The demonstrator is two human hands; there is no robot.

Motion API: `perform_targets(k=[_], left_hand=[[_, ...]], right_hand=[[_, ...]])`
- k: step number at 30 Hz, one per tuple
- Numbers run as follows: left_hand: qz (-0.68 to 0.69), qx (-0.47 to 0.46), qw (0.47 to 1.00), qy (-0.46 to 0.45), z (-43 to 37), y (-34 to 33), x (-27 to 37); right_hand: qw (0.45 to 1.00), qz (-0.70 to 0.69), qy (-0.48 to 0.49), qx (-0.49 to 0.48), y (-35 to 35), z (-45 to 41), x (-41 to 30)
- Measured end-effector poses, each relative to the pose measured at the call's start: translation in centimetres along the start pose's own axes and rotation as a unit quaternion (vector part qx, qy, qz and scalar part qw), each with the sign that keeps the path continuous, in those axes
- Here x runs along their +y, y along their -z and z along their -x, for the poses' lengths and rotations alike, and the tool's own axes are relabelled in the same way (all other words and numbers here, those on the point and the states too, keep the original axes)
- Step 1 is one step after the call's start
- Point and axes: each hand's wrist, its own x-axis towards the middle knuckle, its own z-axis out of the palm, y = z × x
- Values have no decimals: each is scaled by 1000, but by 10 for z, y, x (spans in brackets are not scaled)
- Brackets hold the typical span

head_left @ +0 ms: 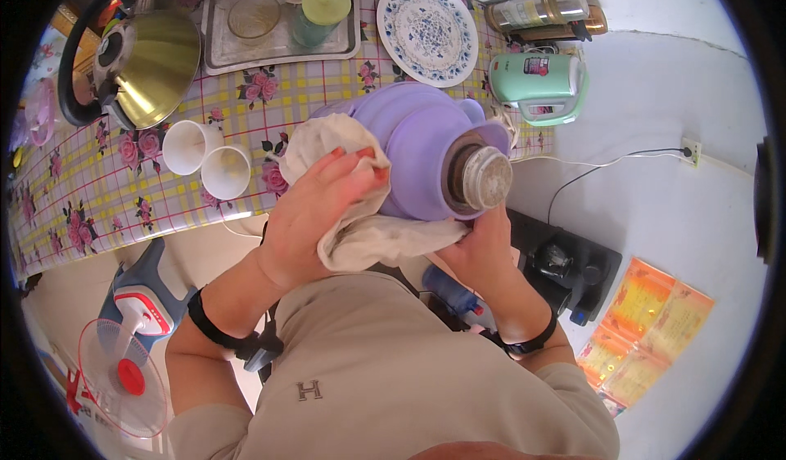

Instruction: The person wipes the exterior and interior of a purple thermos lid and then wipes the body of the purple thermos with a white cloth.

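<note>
A lilac plastic vacuum flask is tilted over the table's near edge, its neck toward me and to the right. A worn, whitish stopper sits in its mouth, with brownish stains around the neck. My left hand grips a cream cloth and presses it against the flask's side. From below, my right hand holds the flask near its collar; most of those fingers are hidden behind it. One end of the cloth hangs down to my right hand.
On the flowered tablecloth stand a gold kettle, two white cups, a metal tray with glassware, a patterned plate, a green electric appliance and a steel flask. A fan stands lower left; cords run along the right wall.
</note>
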Motion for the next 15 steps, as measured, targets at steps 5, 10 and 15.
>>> perform_targets(k=[5, 10, 15], left_hand=[[-3, -125, 990, 71, -41, 15, -1], [-113, -215, 970, -9, -78, 23, -3], [-131, -147, 980, 5, -49, 17, 1]], right_hand=[[996, -50, 48, 57, -15, 3, 15], [1000, 7, -9, 26, -7, 11, 10], [999, -18, -38, 19, -3, 8, -3]])
